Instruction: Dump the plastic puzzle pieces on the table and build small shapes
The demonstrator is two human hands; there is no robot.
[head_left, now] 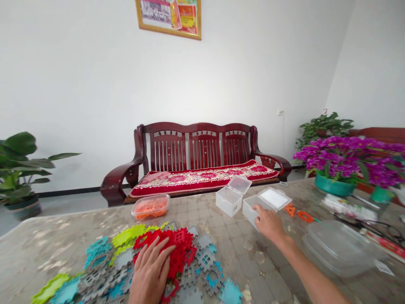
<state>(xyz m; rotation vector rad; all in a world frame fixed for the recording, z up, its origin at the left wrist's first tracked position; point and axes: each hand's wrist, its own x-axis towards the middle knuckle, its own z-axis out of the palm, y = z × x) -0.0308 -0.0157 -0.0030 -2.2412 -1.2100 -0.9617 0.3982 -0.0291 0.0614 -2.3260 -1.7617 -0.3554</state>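
Note:
My left hand (151, 270) lies flat with fingers spread on a red interlocking plastic tile (177, 245), part of a heap of grey, blue, green and red tiles (104, 270) on the table. My right hand (268, 221) reaches forward and touches the near edge of a small clear box (253, 202) with its hinged lid open. Its fingers curl over the box rim; whether they grip it is unclear. A second open clear box (229, 198) stands just left of it.
A clear tub of orange pieces (151, 207) sits at the table's far side. Orange tiles (299, 213), a large clear lid (340, 247), glasses (384, 230) and purple flowers in a green pot (335, 185) are at the right. A red wooden bench (196, 164) stands behind.

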